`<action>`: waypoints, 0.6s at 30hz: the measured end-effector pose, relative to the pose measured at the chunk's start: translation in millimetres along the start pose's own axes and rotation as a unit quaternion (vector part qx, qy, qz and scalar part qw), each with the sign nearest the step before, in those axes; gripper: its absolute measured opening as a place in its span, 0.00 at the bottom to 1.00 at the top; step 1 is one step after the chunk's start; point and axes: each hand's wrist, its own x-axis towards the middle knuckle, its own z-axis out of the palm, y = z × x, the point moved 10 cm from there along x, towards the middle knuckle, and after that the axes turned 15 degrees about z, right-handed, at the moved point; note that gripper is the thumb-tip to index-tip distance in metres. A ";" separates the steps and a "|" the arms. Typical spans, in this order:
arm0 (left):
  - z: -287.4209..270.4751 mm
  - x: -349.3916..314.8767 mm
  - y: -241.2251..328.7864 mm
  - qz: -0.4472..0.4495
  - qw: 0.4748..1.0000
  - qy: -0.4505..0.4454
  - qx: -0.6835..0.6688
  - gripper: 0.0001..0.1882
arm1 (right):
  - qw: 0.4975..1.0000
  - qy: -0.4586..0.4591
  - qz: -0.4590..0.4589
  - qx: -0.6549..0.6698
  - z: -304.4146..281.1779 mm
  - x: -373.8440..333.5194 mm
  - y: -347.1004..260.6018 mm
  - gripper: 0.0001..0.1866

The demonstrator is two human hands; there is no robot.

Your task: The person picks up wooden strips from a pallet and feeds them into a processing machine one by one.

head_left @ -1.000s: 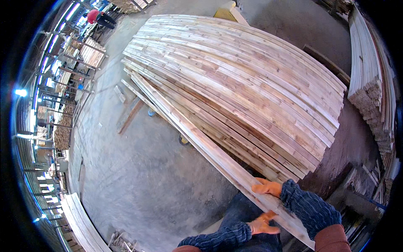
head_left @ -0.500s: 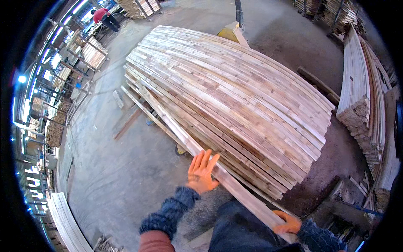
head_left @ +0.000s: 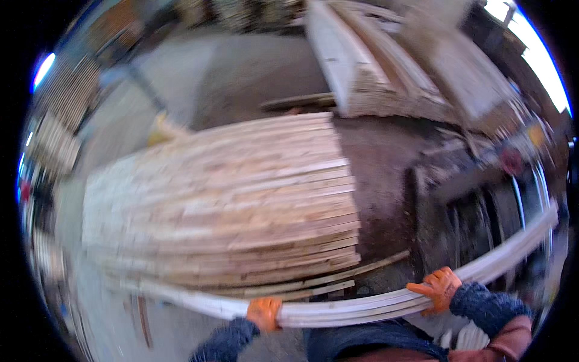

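The long pale plank (head_left: pixel 362 308) now lies across the lower part of the view, in front of the person's body, free of the big stack of boards (head_left: pixel 223 211) behind it. Half a second ago it still rested along the edge of that stack, so it is now lifted and carried. The left hand (head_left: pixel 263 314) in an orange glove is wrapped around the plank near its middle, fingers closed over the top edge. The right hand (head_left: pixel 439 288) also grips it, further toward the right end. The picture is blurred, so probably the head is turning. More timber piles (head_left: pixel 386 72) stand beyond on the concrete floor (head_left: pixel 241 72).
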 end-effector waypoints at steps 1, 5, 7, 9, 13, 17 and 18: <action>0.0 6.4 13.9 0.005 1.000 0.017 0.025 0.43 | 1.000 0.007 0.008 0.017 9.2 -6.3 12.1 0.54; 37.9 14.6 65.4 -0.034 0.994 0.030 0.101 0.45 | 0.999 0.001 0.034 0.025 62.9 -35.7 58.8 0.53; 34.2 12.3 88.6 -0.037 0.990 0.028 0.131 0.44 | 0.995 0.068 0.029 0.062 87.2 -52.3 71.5 0.56; 24.5 15.1 121.5 -0.056 0.985 0.019 0.161 0.41 | 0.989 0.125 0.022 0.082 115.1 -70.6 89.9 0.57; -17.7 -6.0 145.6 -0.005 0.930 0.344 0.132 0.29 | 0.960 0.246 0.014 0.137 128.0 -95.3 115.9 0.58; -41.3 57.7 228.6 -0.032 0.920 0.261 0.291 0.35 | 0.923 0.333 0.046 0.189 153.3 -155.8 196.3 0.58; -32.0 56.6 232.8 -0.039 0.922 0.216 0.319 0.37 | 0.914 0.351 0.061 0.192 156.2 -169.8 217.0 0.58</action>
